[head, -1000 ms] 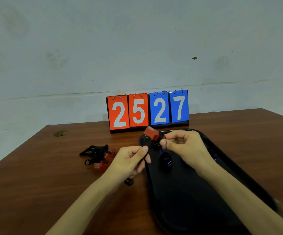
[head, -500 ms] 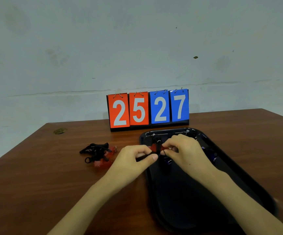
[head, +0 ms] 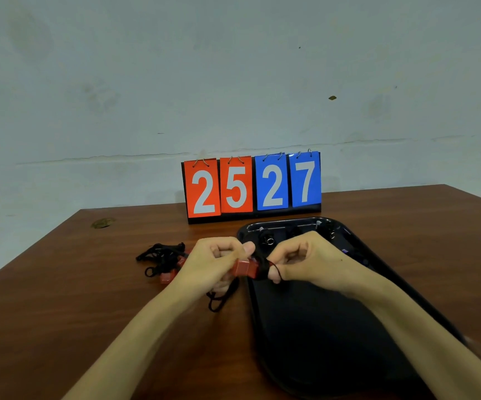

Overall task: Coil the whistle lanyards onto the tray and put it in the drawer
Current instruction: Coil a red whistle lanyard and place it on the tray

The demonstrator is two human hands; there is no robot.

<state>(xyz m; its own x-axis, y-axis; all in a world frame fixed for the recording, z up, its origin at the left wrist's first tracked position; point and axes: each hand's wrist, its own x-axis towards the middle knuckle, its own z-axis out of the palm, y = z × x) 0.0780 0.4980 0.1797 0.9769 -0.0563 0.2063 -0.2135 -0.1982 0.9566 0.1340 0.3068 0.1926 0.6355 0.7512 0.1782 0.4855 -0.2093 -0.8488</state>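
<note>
Status: coiling stage in progress, approx. mid-task by our estimate.

We hold one red whistle point(head: 245, 268) between both hands, just above the near-left rim of the black tray point(head: 320, 356). Our left hand point(head: 216, 261) is curled and grips the whistle body. Our right hand point(head: 305, 259) is also curled and pinches the black lanyard cord point(head: 263, 268), w/ several turns already wound at the whistle's right end. A loose tail of the same cord hangs below the left hand toward the table point(head: 89, 298), so we judge this coil unfinished.

Done, as far as visible: a few small dark bundles point(head: 266, 236) lie at the tray's far end, some w/ metal rings showing. We read them as coiled lanyards, but the exact qty cannot be told. The rest of the tray floor, i.e. the near part, holds nothing we can make out.

Left to do:
1. Finish winding the held cord and set the whistle on the tray.
2. Process the tangled pile point(head: 161, 258) of red whistles and black cords, which lies on the table just left of the left hand, off the tray. No. of pieces is unclear.
3. Move the loaded tray to the drawer, which is not in view.

Ref. item: a flip scoreboard point(head: 252, 186) reading 25 / 27 stands behind the tray
</note>
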